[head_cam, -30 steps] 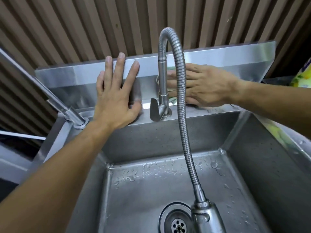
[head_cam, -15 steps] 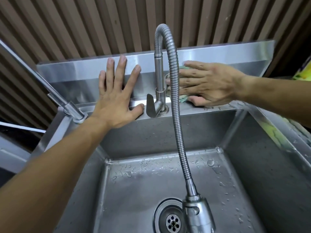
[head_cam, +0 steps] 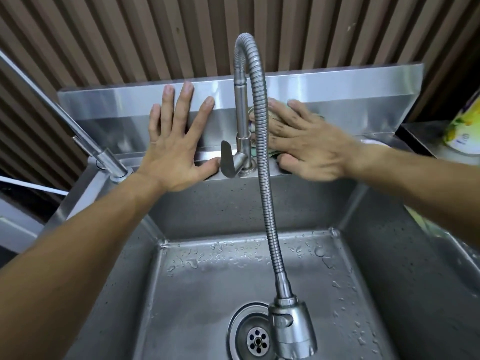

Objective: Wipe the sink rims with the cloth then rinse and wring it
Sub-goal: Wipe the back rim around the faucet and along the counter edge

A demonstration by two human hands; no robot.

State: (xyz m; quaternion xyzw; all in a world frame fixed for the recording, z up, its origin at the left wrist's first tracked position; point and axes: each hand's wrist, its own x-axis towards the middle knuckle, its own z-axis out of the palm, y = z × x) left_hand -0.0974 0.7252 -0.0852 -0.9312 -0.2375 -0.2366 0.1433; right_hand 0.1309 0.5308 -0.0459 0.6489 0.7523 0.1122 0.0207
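Left hand (head_cam: 176, 149) flat, fingers spread on backsplash (head_cam: 337, 100), right hand (head_cam: 309, 146) flat, pressing cloth (head_cam: 275, 154) by faucet (head_cam: 241, 120)

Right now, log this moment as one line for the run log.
step: wiping back rim | left hand: flat on backsplash | right hand: pressing cloth beside faucet | rinse, wring: not yet

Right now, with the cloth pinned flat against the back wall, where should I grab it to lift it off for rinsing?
Take the cloth at its lower edge, the green bit peeking out below the right hand near the tap base. Come from the right, since the hose blocks the left side.
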